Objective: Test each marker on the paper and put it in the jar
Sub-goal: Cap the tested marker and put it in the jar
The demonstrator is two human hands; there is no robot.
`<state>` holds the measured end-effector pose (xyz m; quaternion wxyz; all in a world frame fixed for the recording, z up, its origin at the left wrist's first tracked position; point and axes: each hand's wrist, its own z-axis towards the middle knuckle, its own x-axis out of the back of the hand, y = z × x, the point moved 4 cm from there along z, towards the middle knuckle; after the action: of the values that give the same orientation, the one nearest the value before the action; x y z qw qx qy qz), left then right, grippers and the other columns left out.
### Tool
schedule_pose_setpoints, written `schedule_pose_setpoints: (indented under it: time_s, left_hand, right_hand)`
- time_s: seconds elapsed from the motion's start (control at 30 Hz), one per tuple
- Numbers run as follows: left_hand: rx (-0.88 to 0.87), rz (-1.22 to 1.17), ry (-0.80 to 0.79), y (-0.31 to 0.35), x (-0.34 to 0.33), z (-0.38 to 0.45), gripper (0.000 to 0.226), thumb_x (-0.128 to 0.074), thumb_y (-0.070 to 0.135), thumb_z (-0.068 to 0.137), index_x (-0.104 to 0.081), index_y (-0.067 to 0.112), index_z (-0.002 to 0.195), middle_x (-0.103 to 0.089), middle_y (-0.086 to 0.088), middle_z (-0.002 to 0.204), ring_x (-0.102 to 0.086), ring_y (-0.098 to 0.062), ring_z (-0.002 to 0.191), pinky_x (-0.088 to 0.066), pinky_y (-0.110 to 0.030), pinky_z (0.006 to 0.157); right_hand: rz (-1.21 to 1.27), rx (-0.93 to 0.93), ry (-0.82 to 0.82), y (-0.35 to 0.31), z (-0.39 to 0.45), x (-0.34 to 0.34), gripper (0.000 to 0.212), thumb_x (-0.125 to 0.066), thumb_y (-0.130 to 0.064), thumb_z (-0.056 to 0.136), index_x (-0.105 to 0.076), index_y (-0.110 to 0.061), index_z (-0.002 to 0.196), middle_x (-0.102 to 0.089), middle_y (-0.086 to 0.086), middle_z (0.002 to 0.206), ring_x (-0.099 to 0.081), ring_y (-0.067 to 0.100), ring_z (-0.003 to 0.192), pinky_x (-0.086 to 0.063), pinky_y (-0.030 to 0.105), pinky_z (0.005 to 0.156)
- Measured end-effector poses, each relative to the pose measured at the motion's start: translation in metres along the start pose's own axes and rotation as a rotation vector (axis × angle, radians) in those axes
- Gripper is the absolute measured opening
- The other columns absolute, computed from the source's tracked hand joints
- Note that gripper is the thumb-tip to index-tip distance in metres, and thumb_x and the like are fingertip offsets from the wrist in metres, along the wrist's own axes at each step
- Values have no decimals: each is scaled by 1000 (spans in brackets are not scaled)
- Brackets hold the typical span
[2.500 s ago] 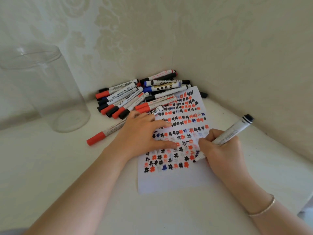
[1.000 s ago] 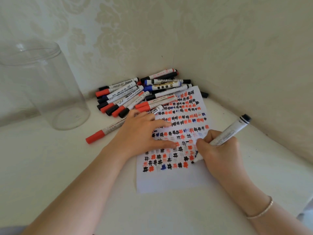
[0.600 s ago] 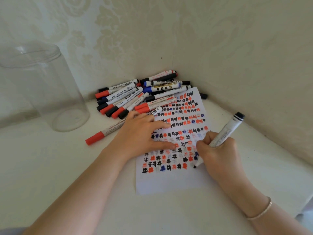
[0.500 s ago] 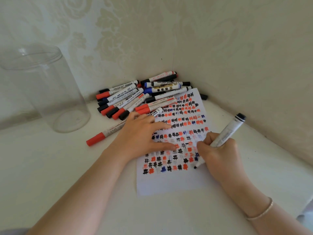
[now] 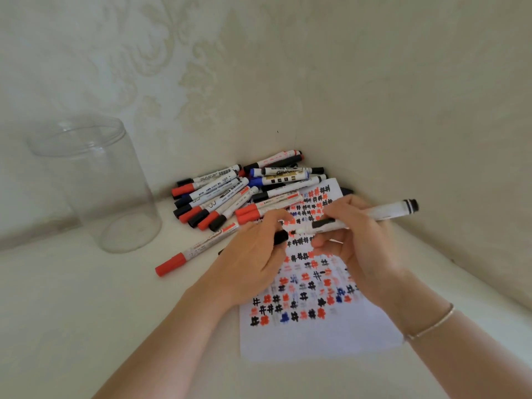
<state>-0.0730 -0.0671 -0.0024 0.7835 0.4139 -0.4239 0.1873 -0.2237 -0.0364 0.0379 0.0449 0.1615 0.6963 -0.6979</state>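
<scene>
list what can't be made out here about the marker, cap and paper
Head view only:
- Marker: barrel print motion-blurred; middle hidden by the right hand.
- Black cap: mostly inside the left hand grip.
- Paper: middle marks covered by both hands, lower ones blurred.
- Pile: labels too small.

Your right hand (image 5: 365, 249) holds the white marker (image 5: 383, 212) level above the paper (image 5: 319, 338), tip toward the black cap (image 5: 280, 237) in your left hand (image 5: 253, 263). Marker pile (image 5: 244, 191) in corner; jar (image 5: 95, 182) left, upright.
</scene>
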Motion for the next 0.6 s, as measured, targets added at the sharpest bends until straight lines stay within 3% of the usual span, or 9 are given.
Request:
schedule_pose_setpoints:
  time_s: [0.23,0.47,0.53,0.6]
  left_hand:
    - [-58,-50,22,7,2,-3,28,-39,25,99,-29,33,123,-64,1,99,-57,-11,91,-49,-37,82]
    - [-45,-330,46,11,7,-3,7,-42,26,100,-47,30,99,-58,5,73,-52,-12,63,-43,-26,60]
    - [18,-450,77,9,6,-3,20,-36,33,100,-54,25,98,-59,2,74,-54,-13,64,-44,-26,61]
    - [103,-520,122,6,4,-3,37,-31,40,97,-60,18,106,-65,-2,89,-61,-18,80,-49,-31,73]
  right_hand:
    - [-111,-19,-11,13,4,-11,12,-56,-1,89,-53,-3,78,-62,15,64,-56,23,50,-49,31,50]
    - [-137,-48,-56,20,10,-19,22,-59,0,88,-49,-6,69,-55,11,56,-50,19,45,-43,26,43]
    - [-156,-10,-61,21,10,-23,24,-59,1,87,-50,-6,66,-55,10,54,-51,20,46,-44,27,43]
    - [-172,60,-55,21,7,-27,22,-58,3,86,-51,-4,66,-57,9,53,-52,20,45,-45,27,42]
